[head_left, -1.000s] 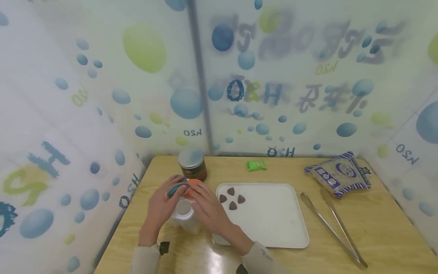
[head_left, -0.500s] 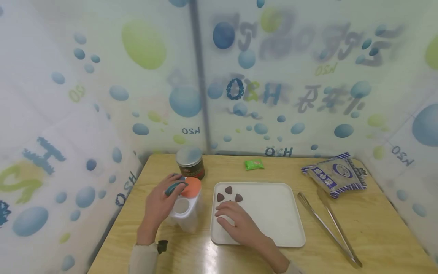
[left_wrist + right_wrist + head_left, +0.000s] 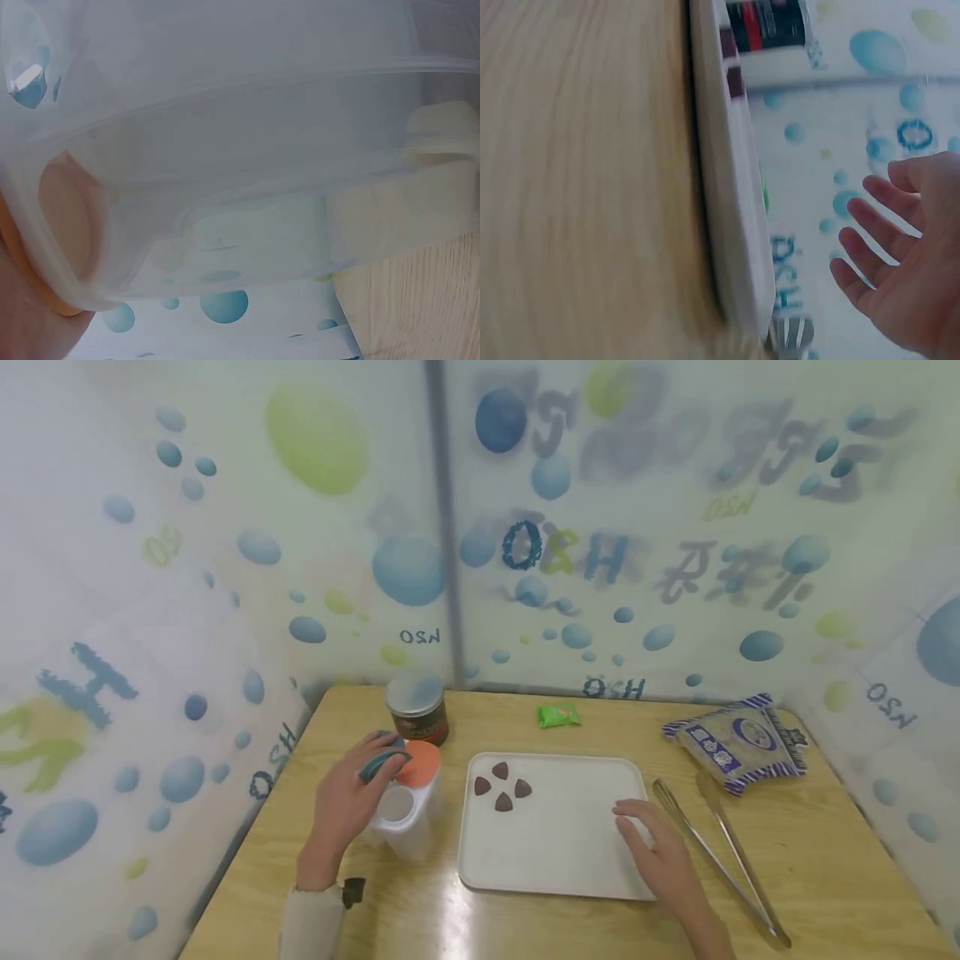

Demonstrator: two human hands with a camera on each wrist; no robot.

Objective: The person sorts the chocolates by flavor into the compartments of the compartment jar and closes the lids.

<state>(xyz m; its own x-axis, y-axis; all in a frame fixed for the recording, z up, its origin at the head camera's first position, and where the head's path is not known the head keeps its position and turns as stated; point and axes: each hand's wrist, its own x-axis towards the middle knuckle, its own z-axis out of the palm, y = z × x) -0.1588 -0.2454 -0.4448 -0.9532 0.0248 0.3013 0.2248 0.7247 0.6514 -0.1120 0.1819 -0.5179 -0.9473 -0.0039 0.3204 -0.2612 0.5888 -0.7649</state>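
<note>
My left hand (image 3: 348, 793) grips the top of a translucent plastic container (image 3: 411, 835) at the table's left, thumb and fingers around a blue-teal lid part (image 3: 385, 766). Beside that lies a round orange lid (image 3: 418, 764); nearer me the top has a pale round section (image 3: 396, 804). The left wrist view is mostly filled by the container's clear wall (image 3: 247, 142). With fingers spread and nothing in it, my right hand (image 3: 663, 856) hovers by the right edge of a white tray (image 3: 555, 843), near metal tongs (image 3: 693, 835). Several dark brown triangular pieces (image 3: 503, 802) lie on the tray's left.
Behind the container stands a dark can with a silver lid (image 3: 416, 710). A small green packet (image 3: 558, 716) lies behind the tray, and a blue-and-clear bag (image 3: 738, 743) sits at the back right. Patterned curtains (image 3: 600, 568) enclose the table's back and sides.
My right hand has left the container's lid and swept right across the tray to its right edge, near the tongs. The left hand keeps its grip on the container's top.
</note>
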